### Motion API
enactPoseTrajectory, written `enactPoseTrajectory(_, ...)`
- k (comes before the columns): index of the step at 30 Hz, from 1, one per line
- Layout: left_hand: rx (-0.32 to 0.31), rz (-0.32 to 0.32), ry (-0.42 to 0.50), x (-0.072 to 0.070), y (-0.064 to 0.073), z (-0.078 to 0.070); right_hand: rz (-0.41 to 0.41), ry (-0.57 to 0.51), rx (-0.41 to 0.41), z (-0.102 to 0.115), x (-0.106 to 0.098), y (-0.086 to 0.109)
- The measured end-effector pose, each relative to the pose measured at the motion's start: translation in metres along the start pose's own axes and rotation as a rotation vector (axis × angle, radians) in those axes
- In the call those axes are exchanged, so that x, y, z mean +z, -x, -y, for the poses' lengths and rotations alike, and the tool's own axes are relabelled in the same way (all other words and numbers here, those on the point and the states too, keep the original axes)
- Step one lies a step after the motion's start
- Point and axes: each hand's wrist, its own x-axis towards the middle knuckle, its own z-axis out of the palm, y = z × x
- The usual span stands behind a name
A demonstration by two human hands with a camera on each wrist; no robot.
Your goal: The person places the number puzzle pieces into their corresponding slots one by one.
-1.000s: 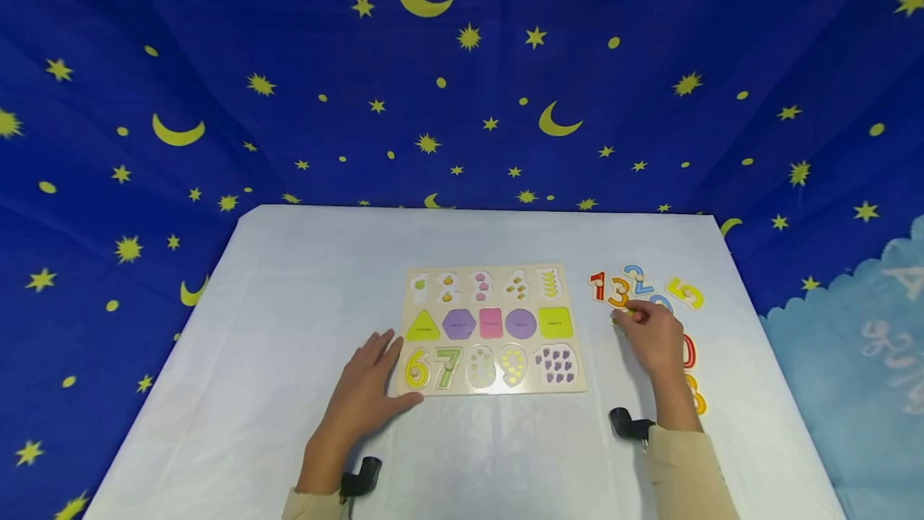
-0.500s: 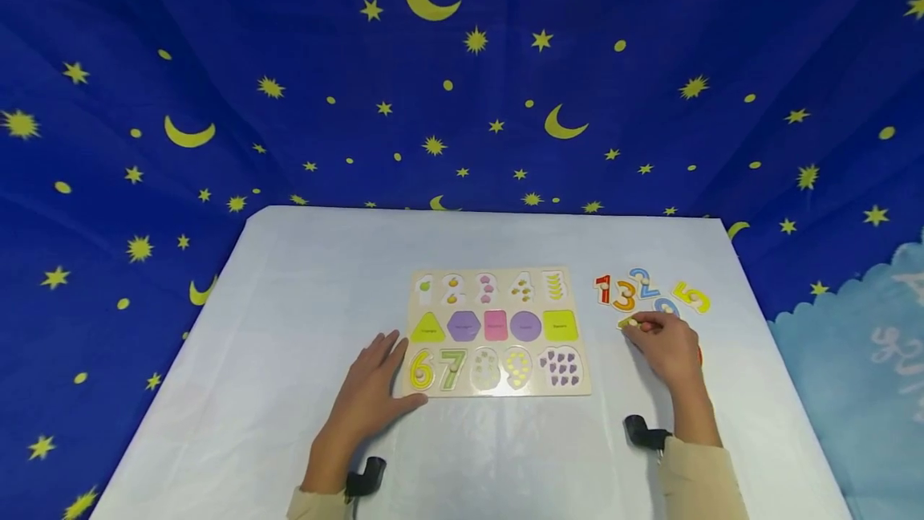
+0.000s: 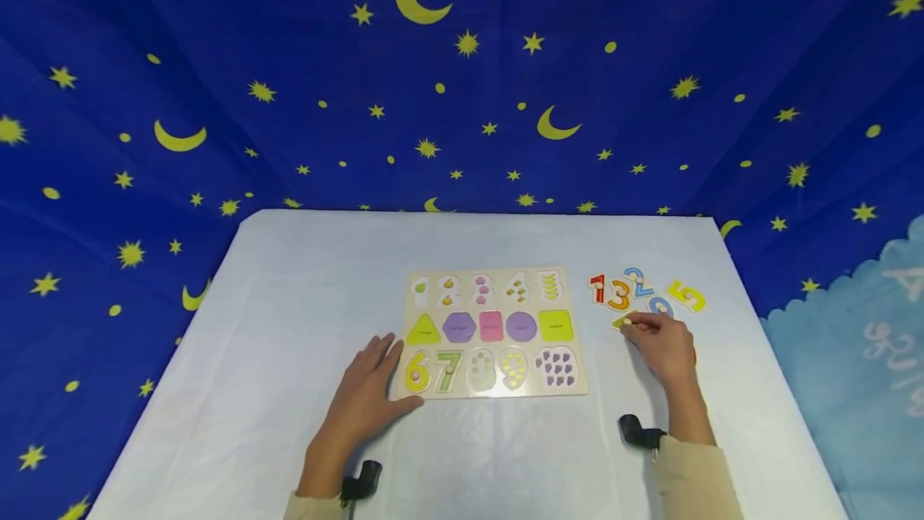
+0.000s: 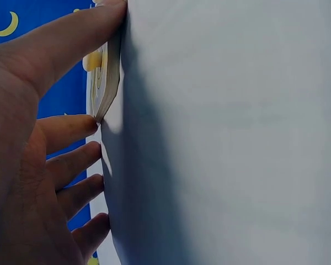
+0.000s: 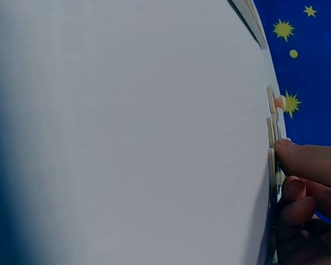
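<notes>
In the head view a wooden number puzzle board lies flat, with the yellow 6 and green 7 in their recesses. My left hand rests at its front left corner, thumb along the front edge and index finger at the left side. Right of the board, my right hand pinches a yellow-green number puzzle piece, whose numeral is largely hidden. The left wrist view shows the thumb and index fingertip touching the board's edge. Knobbed pieces appear edge-on in the right wrist view.
Loose number pieces lie beyond my right hand: a red 1, orange 3, blue 2, yellow 5 and a partly covered blue piece. A blue star-patterned cloth hangs behind the white table.
My right hand has shifted slightly right and toward me, covering most of the red and orange pieces there. More of the pinched piece shows at its fingertips. The left hand stays at the board's corner.
</notes>
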Motion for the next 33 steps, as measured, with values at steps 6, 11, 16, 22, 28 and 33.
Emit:
enactPoseTrajectory(6,0.012,0.0,0.005,-0.0007,0.0,-0.0005,-0.014,-0.015,0.001,0.0001,-0.0011,0.0005)
enactPoseTrajectory(11,0.001,0.011,-0.002,-0.0006,0.0006,0.0004,-0.002,-0.02,-0.008,-0.0025,0.0011,-0.0006)
enactPoseTrajectory(16,-0.011,0.011,0.001,-0.0013,0.0022,-0.0001,0.007,-0.029,-0.023,-0.0033,0.0018,-0.0013)
enactPoseTrajectory(22,-0.004,0.008,0.006,-0.0026,-0.0002,-0.0029,-0.009,-0.037,-0.01,-0.0026,-0.0005,-0.0026)
enactPoseTrajectory(28,-0.013,0.01,0.015,-0.0021,-0.0016,-0.0035,-0.015,-0.019,0.004,-0.0009,-0.0017,-0.0009)
enactPoseTrajectory(33,-0.009,0.001,0.011,-0.0016,0.0001,-0.003,0.0,-0.019,-0.003,-0.0009,0.0014,-0.0003)
